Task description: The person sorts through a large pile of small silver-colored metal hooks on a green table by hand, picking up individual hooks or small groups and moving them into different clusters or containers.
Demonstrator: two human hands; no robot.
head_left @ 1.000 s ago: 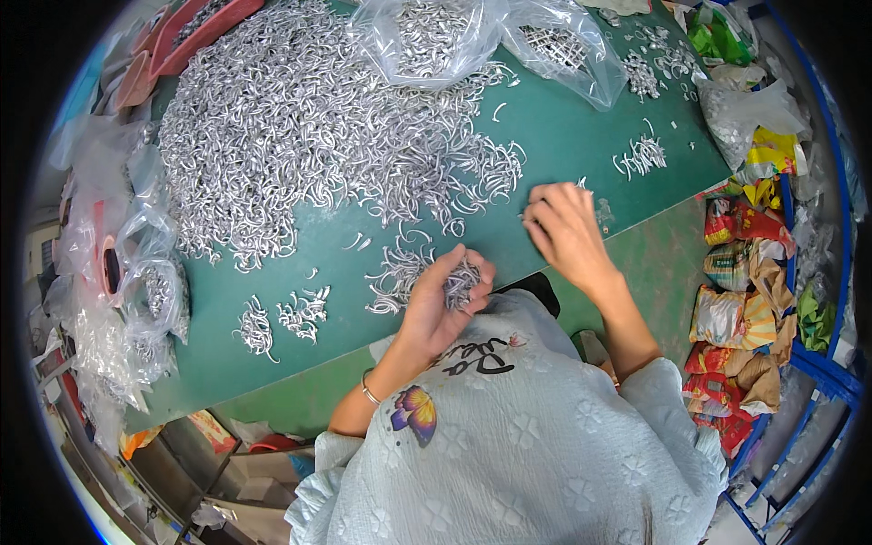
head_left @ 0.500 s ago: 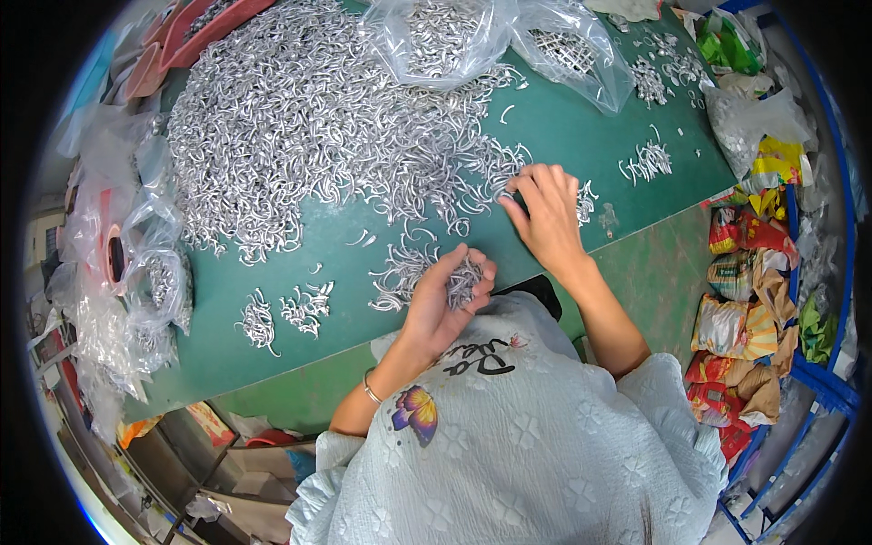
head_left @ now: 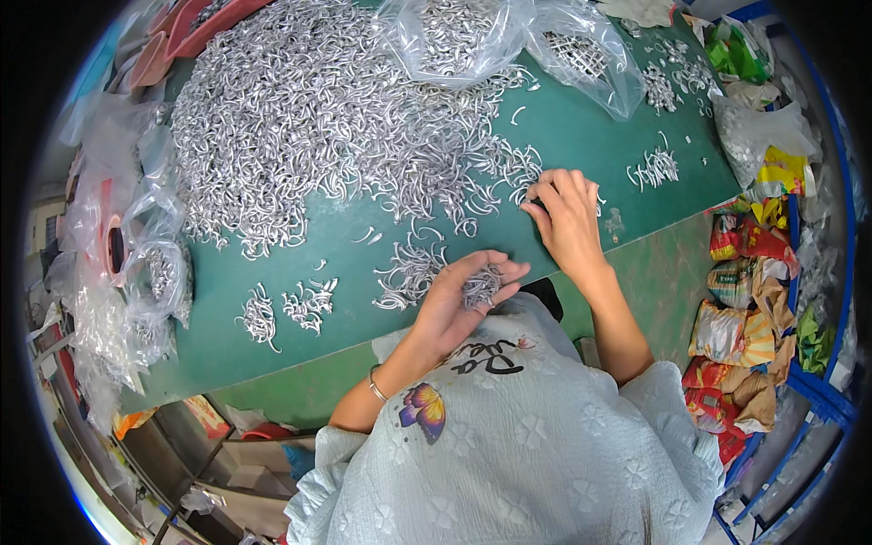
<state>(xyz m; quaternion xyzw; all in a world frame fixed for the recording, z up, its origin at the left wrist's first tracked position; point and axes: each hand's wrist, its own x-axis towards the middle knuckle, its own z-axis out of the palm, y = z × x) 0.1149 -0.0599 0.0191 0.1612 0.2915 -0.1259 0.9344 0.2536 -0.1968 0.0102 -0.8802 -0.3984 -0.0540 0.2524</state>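
Note:
My left hand [head_left: 450, 300] is cupped palm up around a handful of small curved silver metal pieces [head_left: 482, 286], its fingertips pointing right over the table's near edge. Just left of it lies a small heap of the same curved pieces [head_left: 409, 271]. My right hand [head_left: 569, 222] is bent downward at the right end of the big silver pile [head_left: 363, 118]. Its thumb and fingers are drawn together, and what they pinch, if anything, is hidden. A few pieces peek out beside its knuckles.
Small groups of pieces lie at the left [head_left: 260, 318] and right [head_left: 656, 167] of the green table [head_left: 213, 350]. Clear plastic bags of parts [head_left: 581, 59] stand at the back. A pink scoop [head_left: 186, 41] is at the far left. Colourful packages [head_left: 736, 331] fill a blue rack.
The left fingers have stretched out a little around the handful. My right hand has shifted slightly right, covering more of the small group beside it. The whole view has moved slightly.

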